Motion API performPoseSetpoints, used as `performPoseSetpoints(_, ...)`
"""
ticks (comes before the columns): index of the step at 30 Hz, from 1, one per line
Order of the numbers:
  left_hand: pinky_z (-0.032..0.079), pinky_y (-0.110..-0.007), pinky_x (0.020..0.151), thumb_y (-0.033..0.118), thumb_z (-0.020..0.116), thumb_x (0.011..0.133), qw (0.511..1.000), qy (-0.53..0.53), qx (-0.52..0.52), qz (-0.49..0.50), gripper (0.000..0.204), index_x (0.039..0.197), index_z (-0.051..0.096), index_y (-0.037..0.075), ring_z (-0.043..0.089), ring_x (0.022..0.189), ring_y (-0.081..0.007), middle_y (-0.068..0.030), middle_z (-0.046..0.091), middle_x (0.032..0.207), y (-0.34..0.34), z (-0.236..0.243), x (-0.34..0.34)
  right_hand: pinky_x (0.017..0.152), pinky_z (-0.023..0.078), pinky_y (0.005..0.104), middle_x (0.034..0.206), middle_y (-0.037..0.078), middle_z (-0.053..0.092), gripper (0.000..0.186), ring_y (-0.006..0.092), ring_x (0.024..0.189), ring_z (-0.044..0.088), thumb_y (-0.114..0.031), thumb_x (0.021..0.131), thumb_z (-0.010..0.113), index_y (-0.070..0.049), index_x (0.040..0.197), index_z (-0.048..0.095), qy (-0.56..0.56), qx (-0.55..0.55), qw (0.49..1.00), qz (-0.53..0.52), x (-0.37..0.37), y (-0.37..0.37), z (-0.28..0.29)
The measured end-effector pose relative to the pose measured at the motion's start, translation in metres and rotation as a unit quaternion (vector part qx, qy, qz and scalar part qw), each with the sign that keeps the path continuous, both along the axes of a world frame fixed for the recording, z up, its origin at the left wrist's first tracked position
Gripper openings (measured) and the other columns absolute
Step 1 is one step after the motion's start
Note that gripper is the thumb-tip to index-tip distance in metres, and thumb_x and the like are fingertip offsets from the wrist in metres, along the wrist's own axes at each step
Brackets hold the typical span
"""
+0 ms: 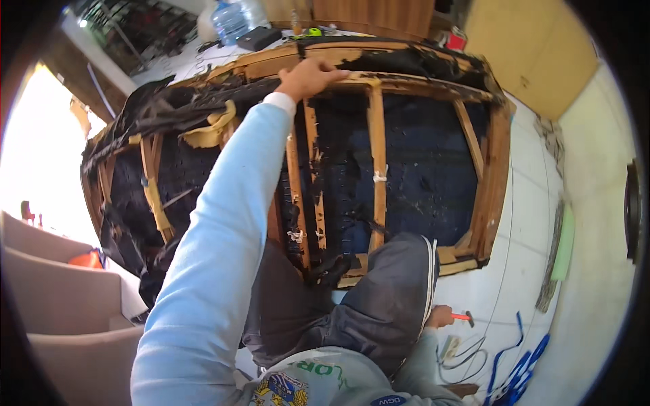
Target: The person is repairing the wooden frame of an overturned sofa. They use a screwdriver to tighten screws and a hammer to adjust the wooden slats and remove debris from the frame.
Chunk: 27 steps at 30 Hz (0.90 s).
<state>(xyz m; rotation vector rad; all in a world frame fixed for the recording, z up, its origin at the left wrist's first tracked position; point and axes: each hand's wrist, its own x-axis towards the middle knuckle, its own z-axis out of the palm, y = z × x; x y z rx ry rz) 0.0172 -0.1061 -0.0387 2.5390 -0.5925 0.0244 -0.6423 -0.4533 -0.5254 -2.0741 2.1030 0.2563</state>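
An upturned sofa frame [377, 155] of bare wooden bars lies before me, with torn black fabric and dark blue upholstery showing between the bars. My left hand [310, 79] reaches out to the far side and is closed over a wooden rail [413, 86] there; part of its grip is hidden. Low at the right, beside my knee, my right hand [441, 317] grips a hammer [463, 317] with an orange-red handle. The hammer is held away from the frame, above the tiled floor. A strip of yellowish foam [213, 130] hangs from the frame left of my left forearm.
Blue straps [528, 369] and a grey cable [474, 358] lie on the white tiles at right. A green roll [562, 243] is by the wall. Beige upholstered seating [61, 291] stands at left. Beyond the frame are a water jug [229, 24] and a black case [259, 38].
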Motion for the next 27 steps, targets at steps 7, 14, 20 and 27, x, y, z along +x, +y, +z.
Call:
performPoseSetpoints(7,0.028,-0.064,0.122,0.074,0.089,0.075,0.997,-0.023,0.065,-0.024,0.094,0.150,0.067,0.022,0.065,0.139,-0.0373,-0.0113,0.074,0.144,0.044,-0.016,0.002,0.085,0.055,0.0355,0.110,0.012,0.073,0.043,0.0198,0.094,0.066,-0.027,0.118,0.055,0.003,0.148,0.061,-0.587,-0.095,0.751,0.286,0.225,0.058,0.297)
performPoseSetpoints(14,0.029,-0.068,0.122,0.054,0.102,0.068,0.992,-0.088,0.094,-0.008,0.123,0.171,0.044,0.021,0.040,0.159,-0.0447,-0.0119,0.041,0.176,0.039,-0.021,0.000,0.097,0.061,0.0370,0.143,0.021,0.073,0.049,0.0297,0.119,0.078,0.001,0.110,0.062,-0.007,0.158,0.061,-0.626,-0.129,0.496,0.587,0.435,0.197,0.429)
performPoseSetpoints(20,0.029,-0.069,0.121,0.050,0.103,0.068,0.990,-0.100,0.098,-0.002,0.127,0.172,0.039,0.015,0.041,0.158,-0.0442,-0.0146,0.041,0.176,0.036,-0.021,-0.006,0.078,0.061,0.0500,0.110,0.018,0.075,0.053,0.0415,0.089,0.074,-0.012,0.110,0.064,-0.022,0.162,0.059,-0.546,-0.167,0.587,0.574,0.490,0.227,0.402)
performPoseSetpoints(27,0.029,-0.072,0.122,0.045,0.101,0.071,0.993,-0.064,0.095,-0.009,0.141,0.178,0.016,0.009,0.038,0.160,-0.0479,-0.0185,0.037,0.178,0.038,-0.012,-0.007,0.076,0.061,0.0493,0.109,0.016,0.076,0.054,0.0410,0.091,0.075,-0.012,0.109,0.064,-0.025,0.162,0.059,-0.566,-0.186,0.566,0.570,0.485,0.238,0.399)
